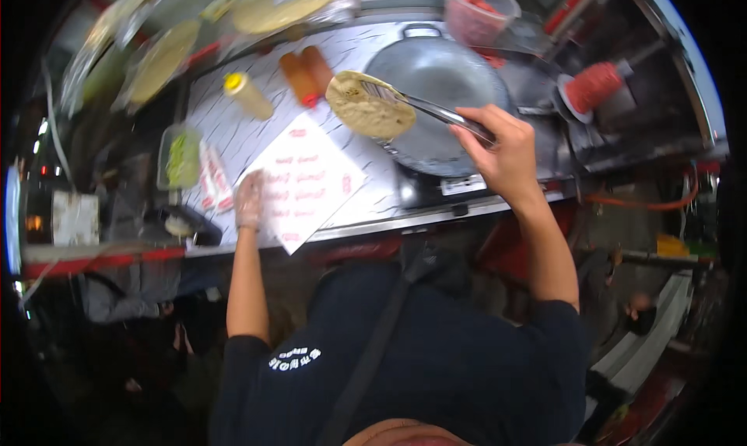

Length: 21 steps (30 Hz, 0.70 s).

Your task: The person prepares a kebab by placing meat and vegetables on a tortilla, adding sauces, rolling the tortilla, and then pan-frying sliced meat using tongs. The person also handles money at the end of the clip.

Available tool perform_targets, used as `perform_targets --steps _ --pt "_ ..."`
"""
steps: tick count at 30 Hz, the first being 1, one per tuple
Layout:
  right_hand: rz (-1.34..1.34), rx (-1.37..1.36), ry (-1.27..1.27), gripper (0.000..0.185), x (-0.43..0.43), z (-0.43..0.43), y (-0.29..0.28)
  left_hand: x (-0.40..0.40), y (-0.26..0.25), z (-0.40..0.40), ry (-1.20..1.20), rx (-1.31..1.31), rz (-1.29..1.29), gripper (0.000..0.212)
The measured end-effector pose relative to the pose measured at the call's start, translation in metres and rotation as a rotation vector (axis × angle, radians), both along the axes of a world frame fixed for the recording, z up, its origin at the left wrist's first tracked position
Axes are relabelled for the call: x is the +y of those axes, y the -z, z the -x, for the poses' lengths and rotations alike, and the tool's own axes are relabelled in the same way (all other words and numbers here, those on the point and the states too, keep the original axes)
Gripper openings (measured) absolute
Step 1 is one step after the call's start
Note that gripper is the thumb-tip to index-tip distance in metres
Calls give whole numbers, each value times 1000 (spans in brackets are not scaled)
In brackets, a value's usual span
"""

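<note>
My right hand (496, 148) is closed round metal tongs (440, 113), whose tips grip a browned flatbread (370, 110). The flatbread hangs over the left rim of a round metal griddle pan (443, 78). My left hand (251, 198), in a clear plastic glove, rests at the left edge of a printed sheet of wrapping paper (309, 177) lying on the marble-patterned counter (373, 195); whether its fingers pinch the sheet, I cannot tell. Just left of that hand lie wrapped rolls (215, 180) in similar printed paper.
Sauce bottles (300, 78) and a yellow-capped bottle (251, 97) lie behind the paper. A tub of shredded greens (181, 157) stands left. Bagged flatbreads (286, 2) line the back. A tub of red food (478, 14) and a skewered red meat stack (595, 87) are right. People are beyond the counter's front.
</note>
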State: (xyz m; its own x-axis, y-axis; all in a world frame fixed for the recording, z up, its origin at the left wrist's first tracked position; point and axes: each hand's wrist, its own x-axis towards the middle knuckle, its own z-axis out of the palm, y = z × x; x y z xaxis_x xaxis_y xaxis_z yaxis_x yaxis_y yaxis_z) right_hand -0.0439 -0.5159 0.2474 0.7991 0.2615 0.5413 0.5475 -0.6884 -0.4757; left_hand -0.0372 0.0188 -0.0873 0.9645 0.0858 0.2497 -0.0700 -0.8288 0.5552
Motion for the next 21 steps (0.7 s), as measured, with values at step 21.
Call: perform_targets --steps 21 --pt "15 372 118 42 9 -9 19 -58 -72 14 218 -98 -406 37"
